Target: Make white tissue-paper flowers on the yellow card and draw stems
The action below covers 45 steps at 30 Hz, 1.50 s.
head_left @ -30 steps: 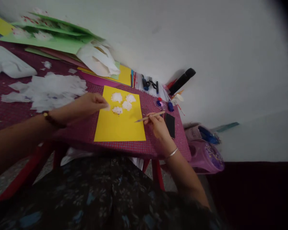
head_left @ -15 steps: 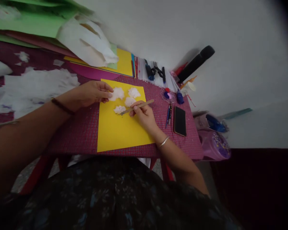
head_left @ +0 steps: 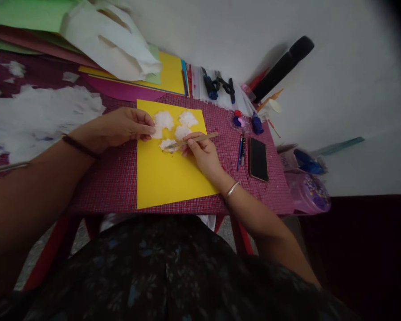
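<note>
A yellow sheet [head_left: 167,183] lies on the checked cloth, with several white torn-paper tufts [head_left: 188,119] on its upper half. My right hand [head_left: 205,156] is closed round a flat wooden craft stick [head_left: 203,137], gripped like a pen. The stick's lower end rests on the lowest white tuft [head_left: 165,143], where small dark specks show. At the sheet's left edge my left hand [head_left: 137,125] pinches a small white paper piece [head_left: 158,133], just below the upper-left tuft. Some fingertips of both hands are hidden.
Torn white paper [head_left: 50,116] covers the table's left side. Colored sheets and a crumpled white sheet [head_left: 110,40] lie at the back. To the right are scissors [head_left: 225,87], a small blue bottle [head_left: 257,124], pens [head_left: 242,149], a phone [head_left: 258,159] and a purple tub [head_left: 309,194].
The view has shifted a little, so the things on the right appear farther right. The stick's end has moved from the lowest tuft's lower edge onto the tuft. My left hand keeps its pinch.
</note>
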Each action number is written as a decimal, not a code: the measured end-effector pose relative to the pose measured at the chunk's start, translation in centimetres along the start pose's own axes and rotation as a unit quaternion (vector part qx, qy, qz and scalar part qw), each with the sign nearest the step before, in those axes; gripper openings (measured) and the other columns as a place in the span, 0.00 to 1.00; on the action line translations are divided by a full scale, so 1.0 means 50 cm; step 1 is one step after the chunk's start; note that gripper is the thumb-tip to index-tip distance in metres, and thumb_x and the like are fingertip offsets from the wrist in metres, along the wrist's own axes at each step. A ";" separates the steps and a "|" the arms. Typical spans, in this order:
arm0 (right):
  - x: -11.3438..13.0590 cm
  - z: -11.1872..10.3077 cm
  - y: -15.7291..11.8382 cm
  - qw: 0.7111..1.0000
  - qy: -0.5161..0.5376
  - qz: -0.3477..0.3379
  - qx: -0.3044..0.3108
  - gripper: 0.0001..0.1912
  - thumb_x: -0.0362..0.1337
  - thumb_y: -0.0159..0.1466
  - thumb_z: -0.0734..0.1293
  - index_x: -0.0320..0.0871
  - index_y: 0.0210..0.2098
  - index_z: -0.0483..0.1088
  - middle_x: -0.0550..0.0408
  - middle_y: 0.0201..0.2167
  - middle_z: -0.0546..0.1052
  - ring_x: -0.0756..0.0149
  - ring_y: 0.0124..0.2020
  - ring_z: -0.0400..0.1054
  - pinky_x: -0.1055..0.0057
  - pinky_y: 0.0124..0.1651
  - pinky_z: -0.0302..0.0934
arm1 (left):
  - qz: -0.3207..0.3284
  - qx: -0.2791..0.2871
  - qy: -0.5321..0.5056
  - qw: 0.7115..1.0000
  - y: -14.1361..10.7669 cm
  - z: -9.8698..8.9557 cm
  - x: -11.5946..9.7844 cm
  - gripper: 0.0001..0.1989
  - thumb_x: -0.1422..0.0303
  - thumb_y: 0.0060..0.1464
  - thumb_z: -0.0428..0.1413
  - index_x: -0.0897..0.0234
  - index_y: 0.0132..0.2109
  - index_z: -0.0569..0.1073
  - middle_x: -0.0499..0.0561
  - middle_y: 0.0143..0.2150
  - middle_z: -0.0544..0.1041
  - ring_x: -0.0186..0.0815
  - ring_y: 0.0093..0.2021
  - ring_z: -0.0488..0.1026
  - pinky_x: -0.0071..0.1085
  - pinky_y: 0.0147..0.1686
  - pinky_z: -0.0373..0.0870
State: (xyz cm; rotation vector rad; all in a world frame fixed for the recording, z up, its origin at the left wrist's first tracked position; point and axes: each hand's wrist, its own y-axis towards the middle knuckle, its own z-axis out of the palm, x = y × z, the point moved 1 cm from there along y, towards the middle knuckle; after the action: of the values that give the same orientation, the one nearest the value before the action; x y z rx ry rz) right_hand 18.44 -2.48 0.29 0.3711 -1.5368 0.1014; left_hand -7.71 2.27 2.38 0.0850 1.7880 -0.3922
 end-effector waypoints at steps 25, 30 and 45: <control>-0.026 -0.005 0.013 0.997 0.048 -0.007 -0.063 0.22 0.60 0.67 0.73 0.49 0.42 0.72 0.60 0.30 0.76 0.69 0.27 0.70 0.67 0.36 0.72 | 0.060 0.077 0.162 0.982 -0.006 0.062 -0.005 0.17 0.56 0.42 0.66 0.61 0.32 0.71 0.47 0.28 0.74 0.32 0.28 0.68 0.27 0.29 0.60; -0.006 -0.004 0.000 0.995 0.016 -0.076 -0.060 0.25 0.65 0.68 0.71 0.49 0.43 0.72 0.60 0.29 0.77 0.70 0.28 0.72 0.69 0.35 0.71 | 0.060 0.080 0.168 0.981 -0.007 0.062 -0.004 0.19 0.53 0.42 0.66 0.61 0.34 0.71 0.48 0.31 0.75 0.35 0.31 0.69 0.29 0.31 0.62; 0.007 0.011 -0.021 0.932 -0.323 -0.164 0.016 0.19 0.49 0.79 0.59 0.45 0.46 0.76 0.49 0.43 0.82 0.64 0.37 0.78 0.64 0.44 0.72 | 0.076 0.083 0.125 0.986 -0.004 0.058 -0.003 0.14 0.59 0.41 0.63 0.61 0.34 0.73 0.49 0.31 0.77 0.34 0.30 0.72 0.28 0.31 0.65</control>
State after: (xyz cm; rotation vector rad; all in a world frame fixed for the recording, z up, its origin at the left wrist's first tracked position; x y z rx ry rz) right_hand 18.27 -3.69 0.47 0.7328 -2.0954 -0.2891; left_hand -5.04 1.22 1.97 0.4007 1.9776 -0.4343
